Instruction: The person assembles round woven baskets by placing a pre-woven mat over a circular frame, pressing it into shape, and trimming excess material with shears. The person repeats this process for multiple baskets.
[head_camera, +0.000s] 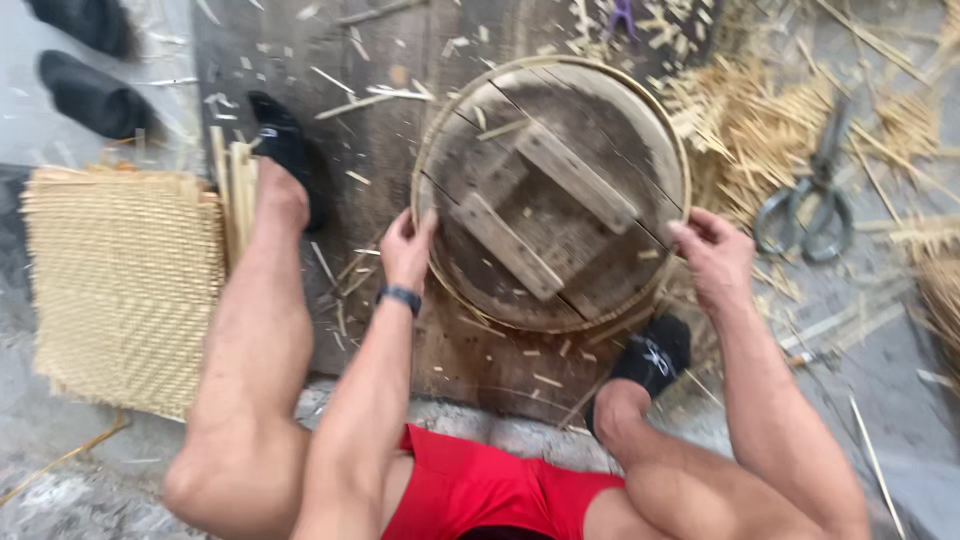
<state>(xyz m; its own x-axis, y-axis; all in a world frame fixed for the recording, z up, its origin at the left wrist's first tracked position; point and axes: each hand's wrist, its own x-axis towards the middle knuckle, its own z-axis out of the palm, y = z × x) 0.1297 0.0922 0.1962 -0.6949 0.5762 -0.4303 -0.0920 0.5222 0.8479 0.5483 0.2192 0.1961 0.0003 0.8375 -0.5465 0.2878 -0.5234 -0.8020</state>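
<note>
Left hand and right hand: you are gripping opposite rims of the round wooden form, fingers curled closed, lying on the floor boards between your feet; shears resting near.

A basket-weaving workshop floor: woven mat, bamboo strips, shears, round wooden form.

A round wooden disc with two crossbars and a thin bamboo hoop around its rim lies on a dark wooden board on the floor. The left hand grips its left edge, the right hand its right edge. A flat woven bamboo mat lies left of the board; large metal shears lie right of the disc, among loose bamboo strips.
</note>
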